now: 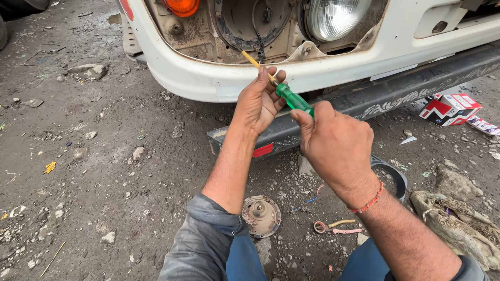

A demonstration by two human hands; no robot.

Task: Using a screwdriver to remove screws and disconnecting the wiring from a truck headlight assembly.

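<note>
Both my hands on a green screwdriver at an empty headlamp socket.

My right hand (338, 148) is clenched around the translucent green plastic handle of the screwdriver (294, 99), and my left hand (259, 101) pinches a thin yellow-sleeved wire (253, 60) where it meets the tool's tip, just ahead of my fingers. Beyond them gapes the round, muddy headlamp socket (250, 23) in the white truck front (182, 78), with the glass headlamp (336, 18) off to the right. Below my wrists, on the gravel ground (104, 156), lie a rusty round lamp backing (261, 216) and small red-handled pliers (333, 227). I judge the tip could slip off the thin wire and jab my left fingers, or tear the sleeve, if I press too hard.
</note>
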